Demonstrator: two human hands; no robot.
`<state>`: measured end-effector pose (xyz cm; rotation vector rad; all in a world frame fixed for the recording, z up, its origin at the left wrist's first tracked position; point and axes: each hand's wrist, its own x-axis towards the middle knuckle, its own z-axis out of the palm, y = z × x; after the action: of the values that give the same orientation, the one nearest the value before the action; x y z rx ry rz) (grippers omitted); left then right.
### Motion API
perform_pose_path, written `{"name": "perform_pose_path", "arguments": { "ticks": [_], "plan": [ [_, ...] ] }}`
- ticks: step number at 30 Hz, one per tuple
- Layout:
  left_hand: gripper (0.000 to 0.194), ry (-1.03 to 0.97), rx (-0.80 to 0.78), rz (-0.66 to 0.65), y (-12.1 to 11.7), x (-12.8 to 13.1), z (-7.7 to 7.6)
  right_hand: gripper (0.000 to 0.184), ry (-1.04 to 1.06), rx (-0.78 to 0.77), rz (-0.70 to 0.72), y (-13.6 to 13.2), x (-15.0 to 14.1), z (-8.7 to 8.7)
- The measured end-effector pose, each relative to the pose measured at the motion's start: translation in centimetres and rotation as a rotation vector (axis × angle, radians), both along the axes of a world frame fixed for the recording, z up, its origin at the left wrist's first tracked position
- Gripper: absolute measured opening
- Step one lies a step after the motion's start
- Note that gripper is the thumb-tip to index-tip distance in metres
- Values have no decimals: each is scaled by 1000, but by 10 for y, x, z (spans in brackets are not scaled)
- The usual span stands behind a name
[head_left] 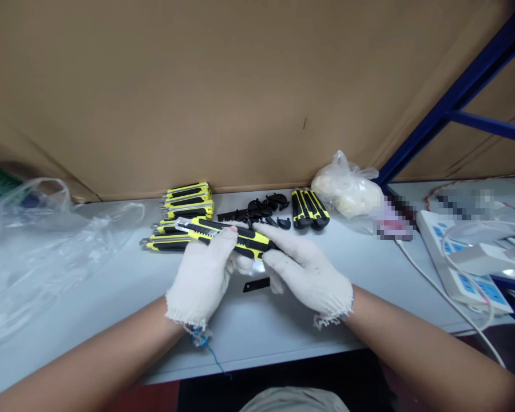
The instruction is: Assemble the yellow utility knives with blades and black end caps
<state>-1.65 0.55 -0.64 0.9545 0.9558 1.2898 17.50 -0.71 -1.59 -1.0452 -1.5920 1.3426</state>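
We hold the yellow-and-black knife (254, 245) at the centre of the frame: our left hand (202, 279) pinches its body between thumb and fingers, and our right hand (309, 269) pinches its rear end. We do best to steady the body with the left, keeping both hands off the metal tip. Just below shows 1 dark blade (256, 284); whether it lies on the grey desk (124, 323) we cannot tell. A brown wall (223, 91) fills the top; a blue frame (446, 103) slants through the upper right.
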Motion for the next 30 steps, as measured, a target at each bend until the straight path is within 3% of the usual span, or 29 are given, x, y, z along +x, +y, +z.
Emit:
{"name": "perform_pose_path", "arguments": {
  "ticks": [4, 9, 13, 16, 19, 24, 30],
  "plan": [
    [24, -9, 16, -54, 0, -1, -1, 57, 31, -2, 26, -3, -3, -3],
    [24, 43, -6, -99, 5, -6, -4, 59, 80, -114, 121, 0, -6, 0],
    [40, 148, 62, 17, 8, -9, 3, 33, 132, -260, 231, -4, -9, 6],
    [23, 126, 40, -107, 16, 1, 12, 19, 190, -364, 276, -6, -12, 5],
    [17, 25, -60, -244, 31, 23, 17, 22, 261, -396, 229, -3, -12, -3],
    [35, -63, -236, -208, 52, 61, 5, 40, 304, -406, -16, 5, -10, -15],
    [51, -86, -152, -142, 44, 64, -8, 44, 319, -408, 4, 10, -15, -13]
  ]
}}
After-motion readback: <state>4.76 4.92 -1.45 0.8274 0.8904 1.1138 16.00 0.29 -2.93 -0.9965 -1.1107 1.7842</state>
